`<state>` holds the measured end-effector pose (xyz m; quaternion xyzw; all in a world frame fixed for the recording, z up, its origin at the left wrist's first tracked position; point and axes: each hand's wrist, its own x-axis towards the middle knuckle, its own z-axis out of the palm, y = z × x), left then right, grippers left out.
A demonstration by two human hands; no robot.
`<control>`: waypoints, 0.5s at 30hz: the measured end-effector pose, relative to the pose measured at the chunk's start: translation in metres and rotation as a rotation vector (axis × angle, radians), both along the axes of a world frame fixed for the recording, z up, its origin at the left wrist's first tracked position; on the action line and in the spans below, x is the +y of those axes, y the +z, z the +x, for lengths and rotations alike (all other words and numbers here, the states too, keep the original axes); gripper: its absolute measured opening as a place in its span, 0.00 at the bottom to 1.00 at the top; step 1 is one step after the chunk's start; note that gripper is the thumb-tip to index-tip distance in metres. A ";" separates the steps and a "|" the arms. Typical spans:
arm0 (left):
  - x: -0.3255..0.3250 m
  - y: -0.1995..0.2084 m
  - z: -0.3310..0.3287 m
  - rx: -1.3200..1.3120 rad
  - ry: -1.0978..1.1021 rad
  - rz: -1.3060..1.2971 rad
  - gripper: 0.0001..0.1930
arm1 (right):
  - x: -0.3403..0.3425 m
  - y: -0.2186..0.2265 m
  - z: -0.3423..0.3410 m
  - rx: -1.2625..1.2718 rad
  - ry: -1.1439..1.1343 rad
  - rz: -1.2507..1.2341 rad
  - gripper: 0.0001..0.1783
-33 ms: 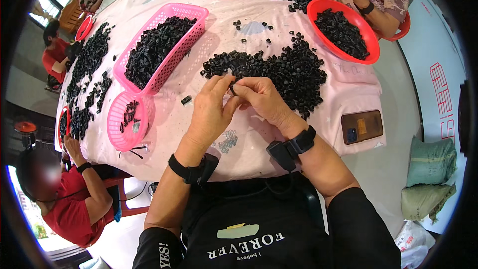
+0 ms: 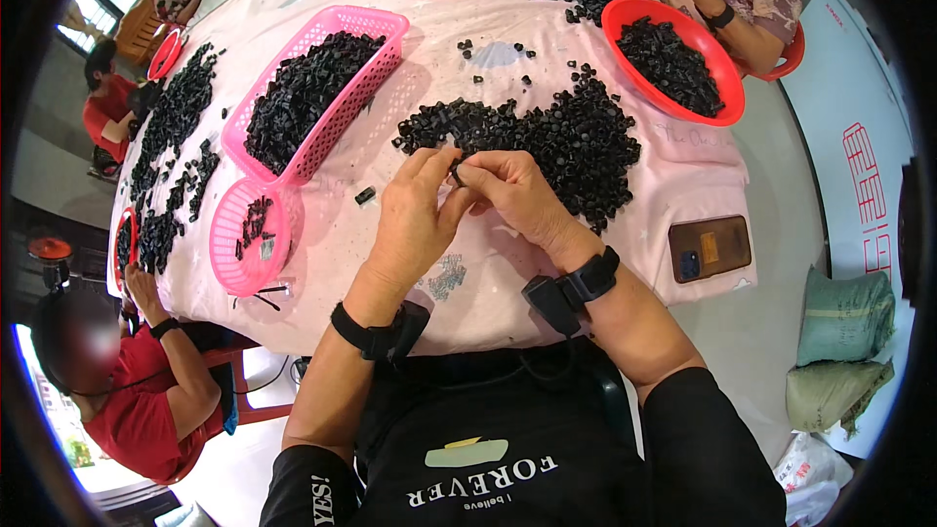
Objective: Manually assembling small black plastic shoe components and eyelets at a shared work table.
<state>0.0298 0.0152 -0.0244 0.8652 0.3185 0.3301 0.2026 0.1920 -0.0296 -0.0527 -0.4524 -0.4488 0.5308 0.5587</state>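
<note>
My left hand (image 2: 415,207) and my right hand (image 2: 517,197) meet at the near edge of a pile of small black plastic pieces (image 2: 581,161). Pinched between the fingertips of both is one small black plastic piece (image 2: 456,174), mostly hidden by the fingers. A single loose black piece (image 2: 365,196) lies on the cloth left of my left hand. Farther left stands a pink rectangular basket (image 2: 344,127) heaped with black pieces. Nearer to me, a round pink basket (image 2: 226,268) holds a few small dark bits.
A phone in a brown case (image 2: 683,256) lies at the right on the pink tablecloth (image 2: 332,283). Red trays (image 2: 717,109) sit around the table, one full of black pieces. Co-workers sit at the left (image 2: 146,400) and far right (image 2: 742,0). Sacks (image 2: 844,317) stand on the right.
</note>
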 end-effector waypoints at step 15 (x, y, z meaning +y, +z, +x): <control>-0.009 -0.003 0.010 -0.008 0.075 0.087 0.20 | 0.001 -0.005 0.002 0.006 -0.018 0.056 0.12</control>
